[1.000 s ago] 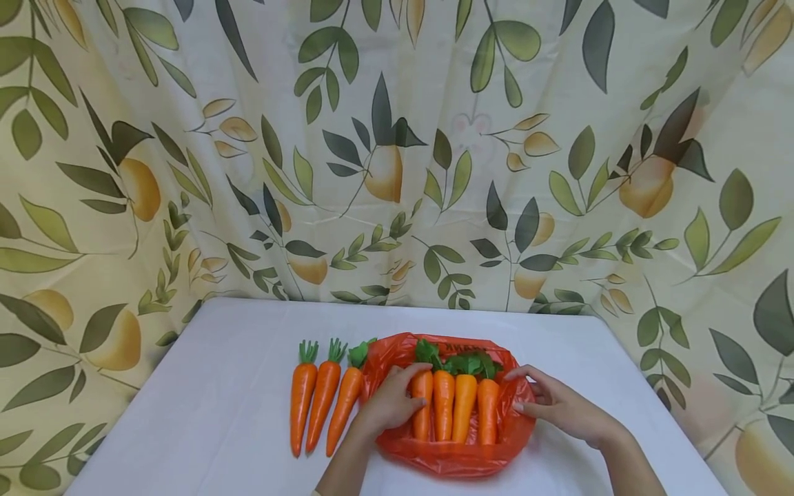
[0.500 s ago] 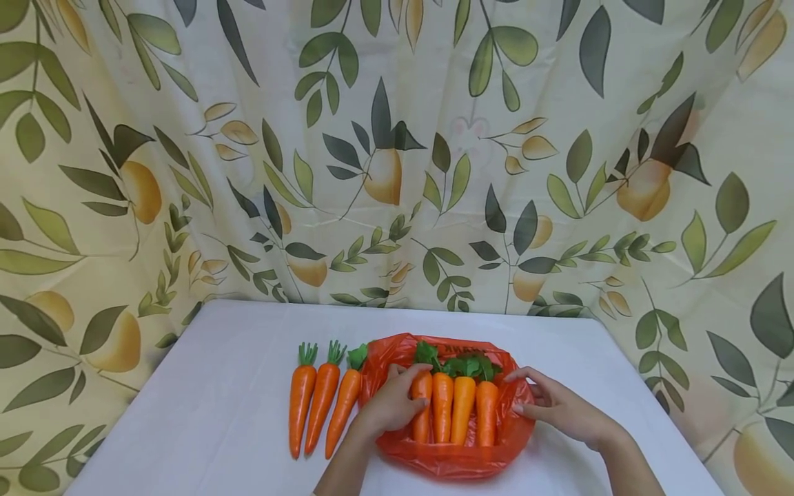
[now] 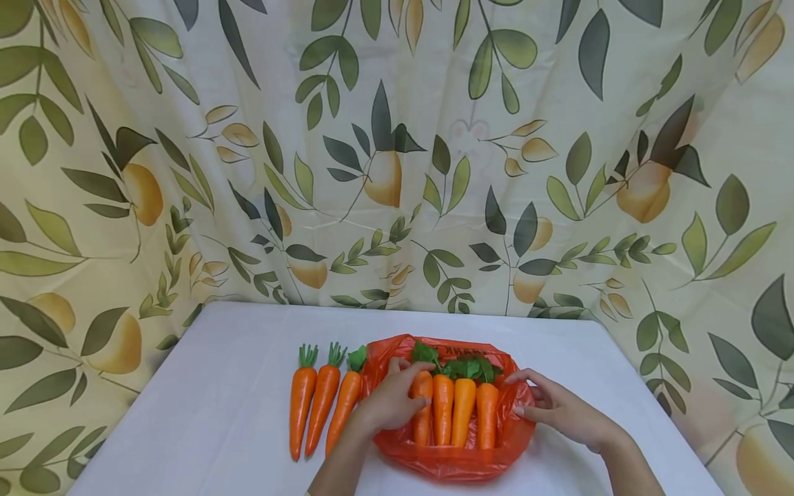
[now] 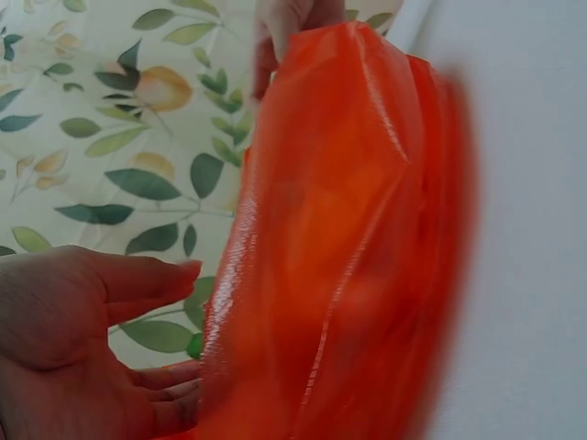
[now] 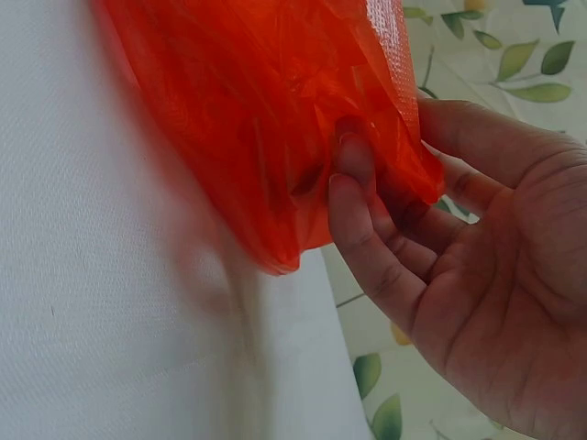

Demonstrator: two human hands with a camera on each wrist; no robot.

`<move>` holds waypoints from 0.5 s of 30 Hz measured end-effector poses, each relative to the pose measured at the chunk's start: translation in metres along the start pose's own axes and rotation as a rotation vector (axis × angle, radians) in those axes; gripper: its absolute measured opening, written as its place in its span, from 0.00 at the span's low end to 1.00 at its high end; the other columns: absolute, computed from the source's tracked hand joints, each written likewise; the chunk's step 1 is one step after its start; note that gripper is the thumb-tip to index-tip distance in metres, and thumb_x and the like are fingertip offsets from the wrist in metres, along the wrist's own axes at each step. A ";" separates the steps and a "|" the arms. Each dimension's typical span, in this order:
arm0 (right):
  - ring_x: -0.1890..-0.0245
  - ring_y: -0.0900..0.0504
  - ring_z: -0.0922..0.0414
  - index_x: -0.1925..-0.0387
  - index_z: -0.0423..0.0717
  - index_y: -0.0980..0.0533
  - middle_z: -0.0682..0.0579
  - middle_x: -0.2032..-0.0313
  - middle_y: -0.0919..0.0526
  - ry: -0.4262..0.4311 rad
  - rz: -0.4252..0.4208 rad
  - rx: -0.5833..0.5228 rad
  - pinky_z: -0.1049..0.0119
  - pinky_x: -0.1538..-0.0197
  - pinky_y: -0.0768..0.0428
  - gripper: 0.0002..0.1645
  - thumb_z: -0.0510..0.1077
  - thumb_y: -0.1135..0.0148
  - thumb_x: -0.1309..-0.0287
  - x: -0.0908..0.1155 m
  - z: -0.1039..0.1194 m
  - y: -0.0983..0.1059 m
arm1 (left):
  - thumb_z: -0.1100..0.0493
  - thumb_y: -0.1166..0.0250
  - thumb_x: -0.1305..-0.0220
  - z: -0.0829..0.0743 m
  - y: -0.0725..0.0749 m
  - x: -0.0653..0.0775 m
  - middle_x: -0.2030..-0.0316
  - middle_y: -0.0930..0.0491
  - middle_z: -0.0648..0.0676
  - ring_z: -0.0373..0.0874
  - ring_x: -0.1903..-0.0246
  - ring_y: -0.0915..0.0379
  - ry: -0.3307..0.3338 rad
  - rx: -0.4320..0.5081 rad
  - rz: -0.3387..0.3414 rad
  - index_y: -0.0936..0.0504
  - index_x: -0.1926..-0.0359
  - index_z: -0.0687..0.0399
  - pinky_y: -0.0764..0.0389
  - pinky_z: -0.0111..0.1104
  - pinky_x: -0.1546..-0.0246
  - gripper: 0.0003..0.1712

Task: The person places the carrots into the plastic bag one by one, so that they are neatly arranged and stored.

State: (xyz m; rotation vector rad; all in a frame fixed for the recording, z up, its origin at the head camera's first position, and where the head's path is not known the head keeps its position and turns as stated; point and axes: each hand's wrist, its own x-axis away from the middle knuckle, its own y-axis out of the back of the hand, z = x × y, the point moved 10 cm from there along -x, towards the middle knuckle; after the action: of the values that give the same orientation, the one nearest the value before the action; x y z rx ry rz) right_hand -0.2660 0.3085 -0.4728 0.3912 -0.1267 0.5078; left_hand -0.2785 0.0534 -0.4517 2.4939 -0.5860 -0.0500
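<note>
In the head view a red plastic bag (image 3: 459, 468) lies on the white table with its mouth spread. Several orange carrots (image 3: 463, 413) with green leafy tops lie side by side in it. My left hand (image 3: 392, 399) reaches over the bag's left rim and grips the leftmost carrot (image 3: 422, 406), thumb and index finger along its upper part. My right hand (image 3: 561, 410) holds the bag's right rim. In the right wrist view, fingers (image 5: 367, 243) curl at the thin red plastic. The left wrist view shows the bag's side (image 4: 339, 229) hiding the left fingertips.
Three more carrots (image 3: 321, 410) lie in a row on the table, left of the bag, the nearest one close to the left forearm. The white tabletop (image 3: 205, 413) ends at a curtain (image 3: 397, 207) printed with leaves and fruit.
</note>
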 end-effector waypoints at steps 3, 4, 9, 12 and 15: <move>0.49 0.17 0.45 0.32 0.43 0.34 0.41 0.45 0.18 -0.010 -0.005 0.003 0.55 0.48 0.16 0.28 0.44 0.38 0.27 -0.001 -0.001 0.000 | 0.64 0.32 0.30 -0.002 0.005 0.001 0.36 0.39 0.62 0.52 0.58 0.24 -0.008 0.014 0.001 0.26 0.29 0.44 0.18 0.39 0.64 0.31; 0.49 0.16 0.45 0.32 0.43 0.34 0.41 0.45 0.18 -0.014 -0.008 0.003 0.55 0.49 0.16 0.28 0.44 0.37 0.27 -0.001 -0.001 0.000 | 0.64 0.32 0.30 -0.003 0.007 0.001 0.37 0.39 0.62 0.52 0.59 0.24 -0.008 0.017 0.003 0.26 0.29 0.44 0.19 0.38 0.66 0.31; 0.49 0.17 0.45 0.31 0.43 0.34 0.40 0.44 0.19 -0.023 -0.015 0.005 0.53 0.49 0.16 0.29 0.44 0.37 0.28 -0.001 -0.001 0.000 | 0.62 0.32 0.29 -0.006 0.016 0.003 0.42 0.36 0.61 0.49 0.64 0.28 -0.037 0.034 0.002 0.26 0.29 0.44 0.23 0.37 0.67 0.30; 0.49 0.17 0.45 0.31 0.44 0.34 0.40 0.43 0.19 -0.028 -0.019 0.009 0.53 0.49 0.15 0.29 0.44 0.36 0.28 -0.001 -0.001 -0.001 | 0.63 0.32 0.30 -0.007 0.021 0.004 0.45 0.35 0.60 0.47 0.64 0.29 -0.063 0.052 -0.004 0.25 0.30 0.45 0.23 0.35 0.67 0.29; 0.49 0.17 0.45 0.32 0.44 0.34 0.40 0.43 0.20 -0.028 -0.019 0.009 0.53 0.49 0.16 0.28 0.44 0.37 0.28 -0.001 -0.002 -0.001 | 0.62 0.32 0.30 -0.007 0.028 0.005 0.44 0.33 0.58 0.46 0.63 0.28 -0.075 0.064 -0.021 0.24 0.31 0.46 0.21 0.35 0.67 0.28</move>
State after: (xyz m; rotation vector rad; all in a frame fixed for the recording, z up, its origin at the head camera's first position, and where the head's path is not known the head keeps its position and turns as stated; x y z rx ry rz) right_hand -0.2665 0.3080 -0.4748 0.4076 -0.1478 0.4844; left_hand -0.2839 0.0338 -0.4301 2.5702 -0.6008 -0.1356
